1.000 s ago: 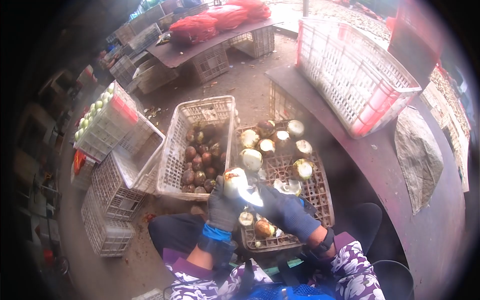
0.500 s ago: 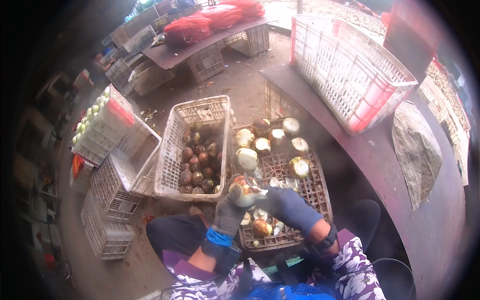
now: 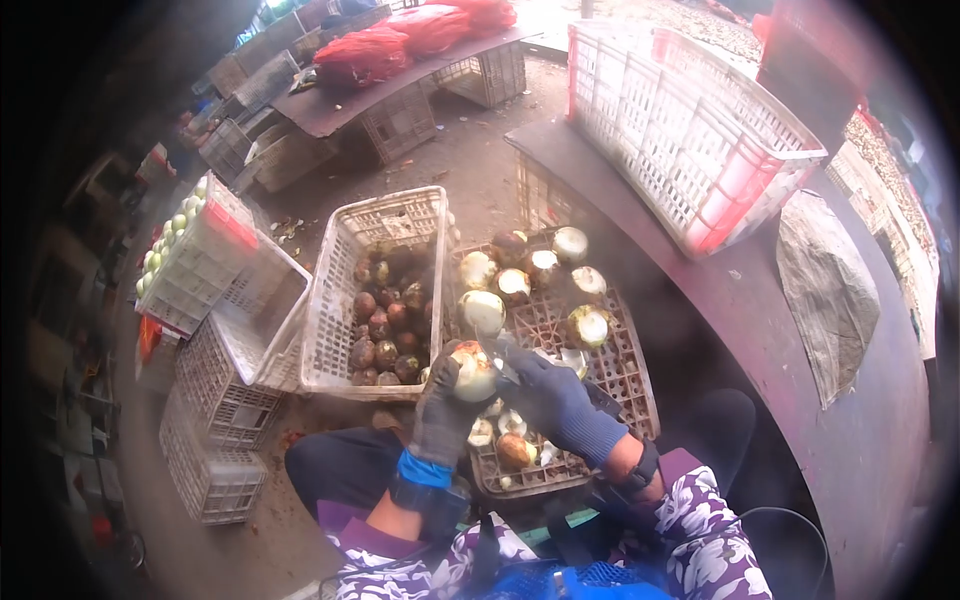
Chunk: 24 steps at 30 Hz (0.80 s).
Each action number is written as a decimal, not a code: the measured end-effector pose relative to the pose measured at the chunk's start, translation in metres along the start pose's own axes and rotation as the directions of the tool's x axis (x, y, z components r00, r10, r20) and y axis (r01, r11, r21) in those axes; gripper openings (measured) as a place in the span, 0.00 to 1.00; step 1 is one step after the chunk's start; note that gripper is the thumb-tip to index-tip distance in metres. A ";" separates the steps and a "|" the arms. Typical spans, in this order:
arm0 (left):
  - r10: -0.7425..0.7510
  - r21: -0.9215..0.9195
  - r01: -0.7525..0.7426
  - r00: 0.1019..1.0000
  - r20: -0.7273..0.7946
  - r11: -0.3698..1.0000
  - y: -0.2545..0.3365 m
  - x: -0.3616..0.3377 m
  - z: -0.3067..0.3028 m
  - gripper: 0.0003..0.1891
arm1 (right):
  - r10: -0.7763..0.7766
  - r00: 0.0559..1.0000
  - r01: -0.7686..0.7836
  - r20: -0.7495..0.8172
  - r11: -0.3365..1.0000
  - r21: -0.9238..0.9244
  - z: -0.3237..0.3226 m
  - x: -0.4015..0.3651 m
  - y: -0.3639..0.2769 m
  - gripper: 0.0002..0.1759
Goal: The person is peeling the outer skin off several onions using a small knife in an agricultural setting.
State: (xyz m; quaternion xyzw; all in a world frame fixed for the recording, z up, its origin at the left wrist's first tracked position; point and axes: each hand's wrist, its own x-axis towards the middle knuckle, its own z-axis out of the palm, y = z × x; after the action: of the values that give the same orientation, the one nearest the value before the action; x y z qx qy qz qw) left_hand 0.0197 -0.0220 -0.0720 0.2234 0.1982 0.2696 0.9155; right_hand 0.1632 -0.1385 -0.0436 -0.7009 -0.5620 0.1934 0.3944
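Note:
My left hand (image 3: 441, 408), in a grey glove, is wrapped round a partly peeled round fruit (image 3: 473, 374), brown on top and pale where its skin is off. Close beside it, my gloved right hand (image 3: 545, 392) is closed on what looks like a small knife (image 3: 497, 357); its handle is hidden in the fingers. Beneath both hands lies an upturned plastic crate (image 3: 632, 372). On it sit several part-peeled fruits, such as a pale one (image 3: 484, 312) and a greenish one (image 3: 589, 325), among peel scraps (image 3: 511, 421).
A crate (image 3: 318, 345) of dark unpeeled fruits (image 3: 386, 322) stands left of the work surface. Stacked crates (image 3: 212, 400) at far left carry pale green fruits (image 3: 172, 235). On the right, a dark table (image 3: 760, 330) bears a large white crate (image 3: 690, 140) and a sack (image 3: 828, 295).
The right hand has shifted slightly left and up over the fruit. The held fruit has turned a little in my left hand. The whole view has shifted slightly.

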 end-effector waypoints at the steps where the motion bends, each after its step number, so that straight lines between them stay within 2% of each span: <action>1: 0.015 0.025 -0.015 1.000 0.016 1.000 -0.002 -0.001 0.002 0.24 | 0.016 1.000 -0.016 0.024 1.000 0.015 -0.002 0.002 0.000 0.30; 2: 0.012 0.054 -0.013 1.000 0.010 0.998 -0.002 -0.003 0.004 0.25 | 0.030 0.998 -0.031 0.049 0.999 0.030 -0.004 0.005 0.001 0.29; 3: 0.010 0.080 -0.010 1.000 0.002 0.997 -0.003 -0.005 0.006 0.26 | -0.042 0.998 0.042 0.042 0.999 -0.008 -0.003 0.006 0.007 0.28; 6: 0.020 0.183 -0.020 1.000 0.004 0.983 -0.004 -0.007 0.011 0.28 | 0.018 0.989 0.000 0.145 0.993 -0.122 -0.013 0.005 -0.002 0.25; 9: 0.006 0.229 -0.009 1.000 0.016 0.973 -0.006 -0.009 0.014 0.30 | -0.104 0.992 0.117 0.070 0.967 -0.225 -0.009 0.002 0.006 0.23; 12: -0.017 0.219 0.019 1.000 -0.011 0.976 -0.010 -0.012 0.013 0.30 | -0.175 0.983 0.182 0.051 0.958 -0.220 -0.010 0.004 0.014 0.21; 16: 0.010 0.193 -0.012 1.000 0.011 0.981 -0.011 -0.012 0.018 0.29 | -0.074 0.996 0.061 -0.056 0.977 -0.204 -0.006 0.003 0.015 0.19; 19: 0.081 0.253 -0.073 0.996 -0.024 0.965 -0.009 -0.012 0.012 0.32 | -0.132 0.945 0.106 -0.301 0.989 -0.102 -0.008 0.007 0.025 0.14; 20: 0.062 0.204 -0.058 0.998 -0.014 0.977 -0.006 -0.013 0.011 0.31 | -0.014 0.947 0.050 -0.322 0.993 0.103 -0.008 0.007 0.026 0.13; 22: 0.024 0.111 -0.025 1.000 0.009 0.994 0.005 -0.016 0.015 0.28 | 0.221 0.931 -0.051 -0.291 0.867 0.495 -0.014 0.009 0.017 0.10; 23: 0.018 0.115 -0.020 1.000 0.018 0.993 0.008 -0.015 0.012 0.30 | 0.368 0.909 -0.141 -0.194 0.712 0.688 -0.017 0.008 0.010 0.08; 24: 0.025 0.114 -0.027 1.000 0.018 0.993 0.010 -0.014 0.010 0.32 | 0.316 0.938 -0.165 -0.144 0.769 0.618 -0.017 0.007 0.011 0.08</action>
State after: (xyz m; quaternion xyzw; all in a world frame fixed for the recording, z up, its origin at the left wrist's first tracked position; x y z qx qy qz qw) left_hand 0.0093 -0.0258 -0.0548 0.2803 0.2027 0.2677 0.8993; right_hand 0.1838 -0.1383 -0.0406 -0.6254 -0.3255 0.3235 0.6311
